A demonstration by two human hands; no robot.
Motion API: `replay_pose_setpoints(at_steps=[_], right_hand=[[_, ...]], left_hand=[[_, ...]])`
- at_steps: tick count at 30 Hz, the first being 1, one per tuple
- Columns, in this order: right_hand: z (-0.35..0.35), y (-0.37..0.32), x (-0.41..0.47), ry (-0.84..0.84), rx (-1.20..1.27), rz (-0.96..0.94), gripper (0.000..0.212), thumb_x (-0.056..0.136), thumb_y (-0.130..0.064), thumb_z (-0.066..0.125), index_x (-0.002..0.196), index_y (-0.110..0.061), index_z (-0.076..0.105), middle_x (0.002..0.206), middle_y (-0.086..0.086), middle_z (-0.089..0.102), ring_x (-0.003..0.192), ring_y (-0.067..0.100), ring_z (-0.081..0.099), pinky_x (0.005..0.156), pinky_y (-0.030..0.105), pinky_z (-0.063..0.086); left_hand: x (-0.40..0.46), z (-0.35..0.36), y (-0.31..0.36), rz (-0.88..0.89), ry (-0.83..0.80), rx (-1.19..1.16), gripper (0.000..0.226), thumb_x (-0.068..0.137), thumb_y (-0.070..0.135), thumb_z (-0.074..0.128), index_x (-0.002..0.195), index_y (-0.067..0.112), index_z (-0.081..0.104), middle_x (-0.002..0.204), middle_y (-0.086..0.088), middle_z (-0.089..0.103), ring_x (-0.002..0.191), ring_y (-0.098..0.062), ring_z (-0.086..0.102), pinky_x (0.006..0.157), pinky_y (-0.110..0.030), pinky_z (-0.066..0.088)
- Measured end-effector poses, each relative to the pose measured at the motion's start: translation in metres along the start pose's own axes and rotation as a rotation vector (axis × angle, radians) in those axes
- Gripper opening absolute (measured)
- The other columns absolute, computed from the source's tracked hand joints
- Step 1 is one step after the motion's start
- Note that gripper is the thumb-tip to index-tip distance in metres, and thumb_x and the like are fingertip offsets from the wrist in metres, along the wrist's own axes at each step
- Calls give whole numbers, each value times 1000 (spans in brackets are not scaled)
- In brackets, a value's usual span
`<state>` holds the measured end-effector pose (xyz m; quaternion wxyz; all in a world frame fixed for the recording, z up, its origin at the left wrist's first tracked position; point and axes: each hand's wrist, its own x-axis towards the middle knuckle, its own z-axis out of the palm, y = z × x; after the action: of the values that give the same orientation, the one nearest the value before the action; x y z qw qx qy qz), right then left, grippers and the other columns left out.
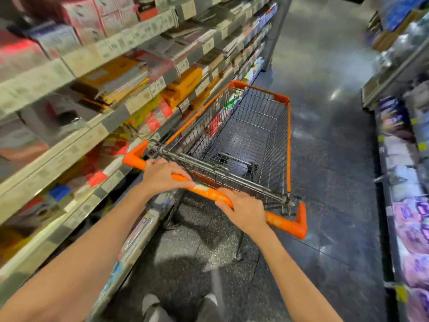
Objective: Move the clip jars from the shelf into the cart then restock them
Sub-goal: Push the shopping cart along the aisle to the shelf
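A wire shopping cart (276,145) with orange trim stands in the aisle, close against the shelving on the left. Its basket holds nothing that I can see. My left hand (162,175) grips the orange handle bar (282,223) near its left end. My right hand (241,209) grips the same bar near the middle. The shelves on the left (76,140) carry stationery, notebooks and boxes, all blurred. I cannot pick out any clip jars among them.
A second shelf run (404,173) with purple and white packs lines the right side of the aisle. The dark polished floor (325,89) stretches ahead between the two runs. My legs show at the bottom edge.
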<state>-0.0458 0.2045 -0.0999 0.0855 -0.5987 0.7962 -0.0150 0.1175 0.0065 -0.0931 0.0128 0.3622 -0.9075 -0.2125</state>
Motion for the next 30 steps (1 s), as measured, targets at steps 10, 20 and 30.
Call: replay_pose_setpoints(at_steps=[10,20,30], right_hand=[[0,-18,-3,2,60,60,48,94,-60,32,138,-42,37,123,-8,59,110,13,56,69,28,48],[-22,-59,32,56,184,-2,46,97,-46,42,139,-27,41,129,-3,52,119,18,48,95,35,42],[-65,-120,91,231,133,-139,47,97,-45,43,140,-28,40,141,-5,46,128,17,43,99,37,38]], left_hand=[[-14,-5,-14,46,-64,55,71,49,93,22,93,55,64,112,26,54,109,-9,41,93,-35,17],[-12,-29,-37,103,-210,-295,49,85,45,65,128,45,43,127,10,53,122,-14,46,104,-36,34],[-34,-104,-89,128,-18,-40,69,80,56,62,141,39,35,144,6,42,133,-21,34,107,-48,31]])
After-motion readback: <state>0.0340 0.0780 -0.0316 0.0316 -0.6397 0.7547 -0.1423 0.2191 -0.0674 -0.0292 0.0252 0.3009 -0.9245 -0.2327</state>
